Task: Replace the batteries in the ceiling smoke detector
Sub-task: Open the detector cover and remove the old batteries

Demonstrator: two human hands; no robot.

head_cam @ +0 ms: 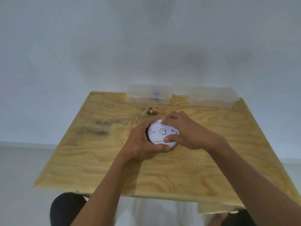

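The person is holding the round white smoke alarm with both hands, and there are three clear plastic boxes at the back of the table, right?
Not quite. The head view shows two clear plastic boxes, not three: one and another at the back of the table. The rest is right: the left hand and right hand both hold the round white smoke alarm.

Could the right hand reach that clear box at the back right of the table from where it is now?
Probably yes. Bare plywood table lies between the right hand and the clear box, with nothing in between. But that hand grips the smoke detector together with the left hand, so it must let go first.
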